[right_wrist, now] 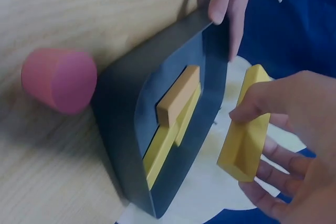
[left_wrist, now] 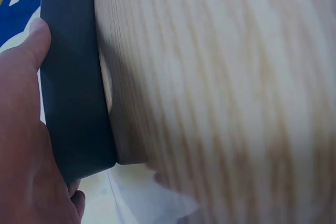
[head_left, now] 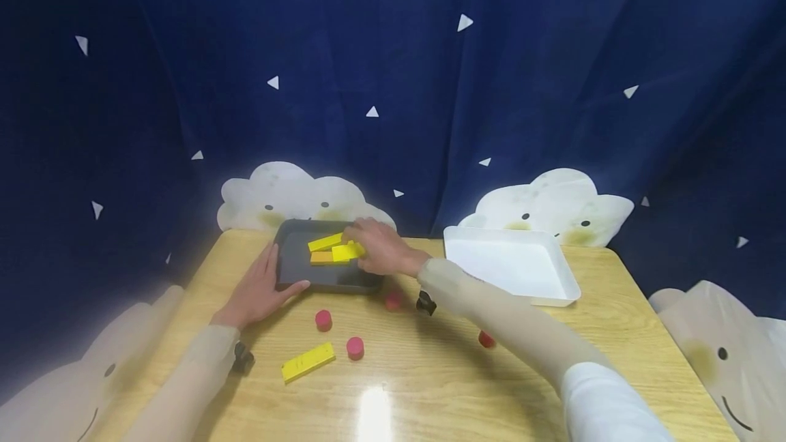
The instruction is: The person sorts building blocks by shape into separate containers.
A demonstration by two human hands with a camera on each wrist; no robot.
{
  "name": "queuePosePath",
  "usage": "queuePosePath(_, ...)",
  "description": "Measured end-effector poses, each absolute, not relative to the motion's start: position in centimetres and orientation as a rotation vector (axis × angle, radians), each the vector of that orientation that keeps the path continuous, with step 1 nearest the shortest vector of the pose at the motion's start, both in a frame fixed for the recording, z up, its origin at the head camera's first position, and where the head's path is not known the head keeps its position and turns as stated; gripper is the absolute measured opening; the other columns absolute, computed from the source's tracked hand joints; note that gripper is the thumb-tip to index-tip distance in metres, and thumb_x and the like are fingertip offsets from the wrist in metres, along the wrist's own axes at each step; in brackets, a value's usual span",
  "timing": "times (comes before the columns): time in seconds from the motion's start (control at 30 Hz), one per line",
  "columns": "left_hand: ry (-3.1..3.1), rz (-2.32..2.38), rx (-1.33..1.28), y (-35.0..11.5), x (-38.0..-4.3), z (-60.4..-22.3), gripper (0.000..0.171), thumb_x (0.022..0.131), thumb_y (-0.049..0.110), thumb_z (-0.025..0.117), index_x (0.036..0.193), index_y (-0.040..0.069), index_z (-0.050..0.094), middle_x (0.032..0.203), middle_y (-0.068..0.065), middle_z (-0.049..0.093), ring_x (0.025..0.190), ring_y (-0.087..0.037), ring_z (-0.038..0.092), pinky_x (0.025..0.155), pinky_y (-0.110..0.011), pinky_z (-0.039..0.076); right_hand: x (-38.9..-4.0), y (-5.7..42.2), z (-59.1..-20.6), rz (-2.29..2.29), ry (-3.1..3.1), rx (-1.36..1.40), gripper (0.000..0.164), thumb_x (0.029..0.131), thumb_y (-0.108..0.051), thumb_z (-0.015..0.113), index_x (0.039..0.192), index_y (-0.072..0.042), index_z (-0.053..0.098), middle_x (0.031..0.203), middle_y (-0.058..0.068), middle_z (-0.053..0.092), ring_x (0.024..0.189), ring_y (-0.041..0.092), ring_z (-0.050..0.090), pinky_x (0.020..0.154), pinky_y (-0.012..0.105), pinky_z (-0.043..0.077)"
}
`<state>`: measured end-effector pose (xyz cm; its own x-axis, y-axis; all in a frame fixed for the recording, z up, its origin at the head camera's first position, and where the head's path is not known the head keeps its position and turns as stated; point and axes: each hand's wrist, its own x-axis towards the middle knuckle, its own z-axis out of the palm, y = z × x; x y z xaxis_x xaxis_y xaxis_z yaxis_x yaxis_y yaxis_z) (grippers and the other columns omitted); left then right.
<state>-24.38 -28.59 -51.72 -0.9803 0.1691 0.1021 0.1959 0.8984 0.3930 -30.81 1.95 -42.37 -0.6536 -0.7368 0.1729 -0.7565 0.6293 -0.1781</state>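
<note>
The right hand (head_left: 382,245) pinches a yellow block (right_wrist: 245,129) between thumb and fingers, and in the head view this block sits over the dark tray (head_left: 331,283), partly covering what lies inside. The left hand (head_left: 260,288) is spread at the tray's left near corner, its fingers fairly straight along the left wall and its thumb against the near side; the left wrist view shows it touching the dark wall. Inside the tray lie 1 orange block (right_wrist: 178,94) and, next to it, yellow wood (right_wrist: 159,153); from the right wrist view I cannot tell for certain whether this is 1 block or 2. Outside, on the wooden table (head_left: 442,387), 1 red cylinder (head_left: 393,301) stands just beside the tray's near right corner, close below the right hand. Nearer the person are 2 more, 1 red cylinder (head_left: 323,320) and 1 pinkish-red cylinder (head_left: 355,348), with 1 loose yellow block (head_left: 309,362) lying tilted to their left. A 4th cylinder (head_left: 486,339) is partly hidden by the right forearm. Well to the right is a white tray (head_left: 503,261), and behind hangs a dark blue curtain (head_left: 405,74) with white triangles and clouds.
</note>
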Motion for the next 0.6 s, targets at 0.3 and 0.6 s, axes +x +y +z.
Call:
queuePosePath(0.3,-3.006,-0.608,-0.288,-28.6,-24.5,-51.8,0.124,0.096,0.076,0.061,0.167,-0.01,0.007,0.176,-0.031,0.004,0.161,-0.052,0.014,0.131,-0.063,0.019,-32.9,1.9,-43.4,0.323,-2.763,1.307,0.051,0.083,-0.002,0.081,0.13,-0.018,0.071,0.119,0.001,0.064,0.108,0.022,0.058,0.087,0.035,0.052)
queuePosePath(0.6,-3.014,-0.602,-0.281,-28.5,-24.6,-51.9,0.124,0.096,0.077,0.059,0.168,-0.009,0.006,0.177,-0.03,0.002,0.162,-0.051,0.013,0.131,-0.063,0.018,-33.8,1.8,-45.0,0.313,-2.735,1.309,0.05,0.083,0.001,0.08,0.128,-0.018,0.072,0.12,0.003,0.063,0.115,0.023,0.058,0.095,0.036,0.052)
